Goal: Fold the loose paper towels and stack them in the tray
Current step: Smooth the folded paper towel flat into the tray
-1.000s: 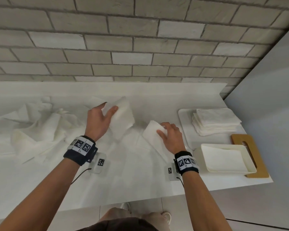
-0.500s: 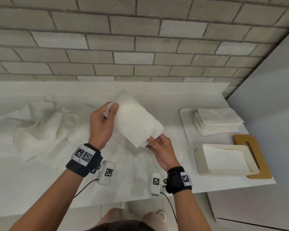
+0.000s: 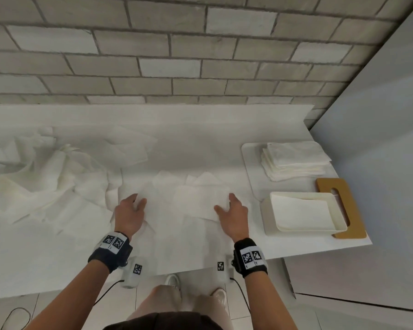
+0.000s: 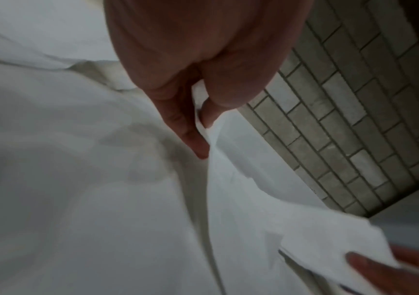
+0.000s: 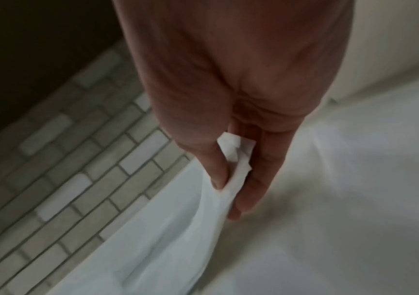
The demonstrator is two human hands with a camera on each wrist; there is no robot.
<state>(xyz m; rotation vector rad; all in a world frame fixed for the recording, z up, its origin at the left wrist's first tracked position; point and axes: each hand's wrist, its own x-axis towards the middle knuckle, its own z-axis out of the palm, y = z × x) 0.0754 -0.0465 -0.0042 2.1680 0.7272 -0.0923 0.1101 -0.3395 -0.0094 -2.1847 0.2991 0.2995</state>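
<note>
A white paper towel [image 3: 191, 201] is stretched low over the white counter between my two hands. My left hand [image 3: 138, 203] pinches its left edge between thumb and fingers, as the left wrist view shows for the towel [image 4: 228, 179] and the hand [image 4: 203, 127]. My right hand [image 3: 224, 206] pinches the right edge; in the right wrist view the towel [image 5: 178, 229] hangs from the thumb and fingers of that hand [image 5: 231, 179]. A flat white tray [image 3: 250, 167] at the right carries a stack of folded towels [image 3: 293, 160].
A heap of loose paper towels [image 3: 45, 177] covers the counter's left side, and one flat sheet [image 3: 129, 148] lies behind. A cream rectangular dish [image 3: 308, 213] sits on a wooden board [image 3: 348, 210] near the right front corner. A brick wall runs along the back.
Both hands have come down toward the counter and spread apart, pulling the towel out flat between them. The head view has tilted down.
</note>
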